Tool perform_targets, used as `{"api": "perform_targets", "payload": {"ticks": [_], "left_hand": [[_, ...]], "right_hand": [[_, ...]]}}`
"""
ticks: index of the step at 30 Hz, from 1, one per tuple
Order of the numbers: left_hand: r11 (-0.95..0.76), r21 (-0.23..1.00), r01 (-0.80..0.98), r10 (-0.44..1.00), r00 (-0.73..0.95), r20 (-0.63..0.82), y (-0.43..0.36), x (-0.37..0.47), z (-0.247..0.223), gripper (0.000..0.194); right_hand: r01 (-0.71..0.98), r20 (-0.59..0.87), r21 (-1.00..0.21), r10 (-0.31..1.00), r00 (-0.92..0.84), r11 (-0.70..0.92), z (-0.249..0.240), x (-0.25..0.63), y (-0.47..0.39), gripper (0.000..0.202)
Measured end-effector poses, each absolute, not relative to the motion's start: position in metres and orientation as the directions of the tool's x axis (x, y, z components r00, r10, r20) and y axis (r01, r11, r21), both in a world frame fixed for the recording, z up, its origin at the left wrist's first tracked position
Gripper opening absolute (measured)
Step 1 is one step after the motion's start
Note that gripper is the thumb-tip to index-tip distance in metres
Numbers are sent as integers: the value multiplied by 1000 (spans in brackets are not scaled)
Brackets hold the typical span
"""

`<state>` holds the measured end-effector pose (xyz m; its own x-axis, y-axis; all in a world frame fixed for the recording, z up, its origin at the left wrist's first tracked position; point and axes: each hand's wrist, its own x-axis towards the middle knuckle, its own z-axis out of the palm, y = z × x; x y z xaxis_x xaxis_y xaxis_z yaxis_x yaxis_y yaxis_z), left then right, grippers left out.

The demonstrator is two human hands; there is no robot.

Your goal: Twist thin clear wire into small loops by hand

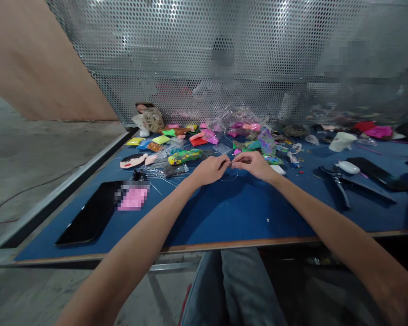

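Note:
My left hand (213,169) and my right hand (252,165) meet above the middle of the blue table, both with fingers pinched together. A thin wire (229,180) curves in a loop below the fingertips and seems to run up into both pinches; its ends are hidden by my fingers. Left of my left hand lies a yellow and green patterned lump (185,156) in clear wrap. Straight thin wires (158,173) are spread beside it. Close to my right wrist is a small white block (278,170).
A black tablet (90,213) lies at the left, by a pink packet (133,199). Coloured clay packets (161,139) line the back below a perforated metal screen (190,54). Pliers (338,185), a phone (377,173) and a white cup (342,141) are at the right.

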<state>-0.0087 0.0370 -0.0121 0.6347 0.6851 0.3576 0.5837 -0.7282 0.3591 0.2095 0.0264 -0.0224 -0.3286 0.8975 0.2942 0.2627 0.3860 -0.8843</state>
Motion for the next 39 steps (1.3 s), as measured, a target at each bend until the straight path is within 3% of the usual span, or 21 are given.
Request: {"api": "perform_targets", "payload": {"ticks": [11,24,29,35,39], "left_hand": [[-726,333,602,688,646,331,40,-12,-11,28],[-794,326,513,606,704,369,40,-12,-8,31],[-817,179,547,564,696,444,41,-13,-9,29],[-817,-150,557,419,752,509,46,-18,-5,28],[-808,-247,535,330,758,563,47,-17,-4,25]], "right_hand": [[190,287,-916,909,-301,353,-26,208,28,29],[249,280,-893,895,-346,376,-23,210,26,27],[252,273,-901,913,-304,354,-25,210,28,24],[136,214,-956,937,-275,259,-27,209,29,22],[55,161,-981,944,-286,184,-29,208,29,23]]}}
